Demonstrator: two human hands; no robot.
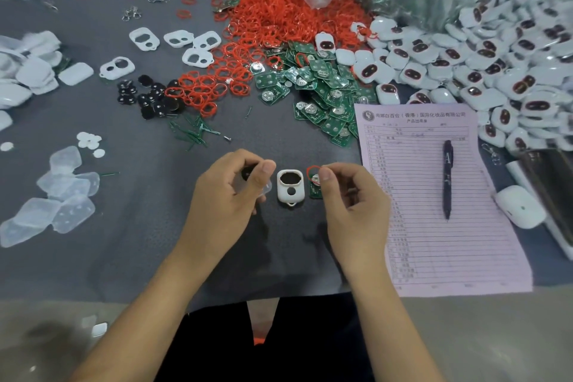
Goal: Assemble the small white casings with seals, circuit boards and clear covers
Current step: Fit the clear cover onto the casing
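Observation:
A small white casing (290, 187) with two openings lies flat on the dark mat between my hands. My left hand (228, 192) is just left of it, fingers curled round a black rubber pad (248, 172) and a clear cover (266, 189). My right hand (350, 195) is just right of the casing and pinches a red seal ring (312, 171) together with a green circuit board (315, 187). Much of the pad and board is hidden by my fingers.
Behind lie a heap of red seals (273, 25), green circuit boards (322, 93), black pads (148, 96) and empty white casings (173, 40). Assembled casings (465, 65) pile up at the right. Clear covers (59, 198) lie left. A pink form (434, 242) with a pen (447, 177) lies right.

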